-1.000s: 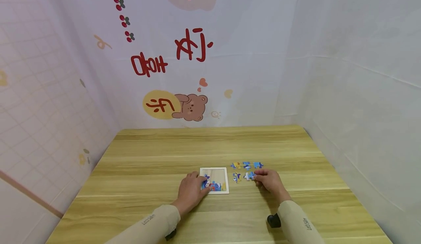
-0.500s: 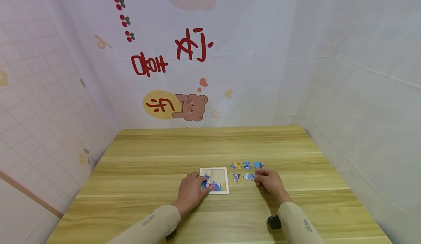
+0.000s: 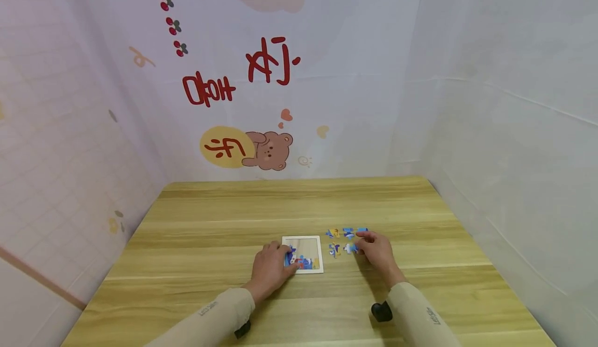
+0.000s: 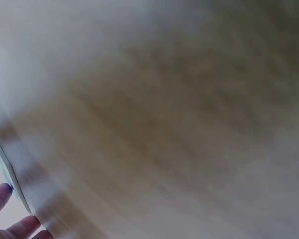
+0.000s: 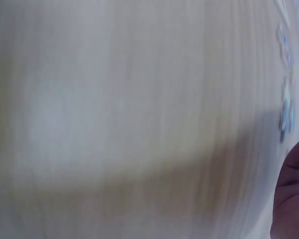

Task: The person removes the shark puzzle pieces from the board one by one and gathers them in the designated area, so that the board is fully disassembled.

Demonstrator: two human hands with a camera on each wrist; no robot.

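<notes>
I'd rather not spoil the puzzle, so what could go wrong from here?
The left hand lies over the left side of the white frame, its fingertips near the fitted pieces; a slip might shift them. The right hand is at the lower right loose piece, close to the upper row of loose pieces, and could nudge those. Its grip is hard to judge, so a lifted piece might drop.

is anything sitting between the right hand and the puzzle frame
Yes: loose jigsaw pieces lie on the table between the right hand and the puzzle frame. They look flat, and nothing tall is visible there.
</notes>
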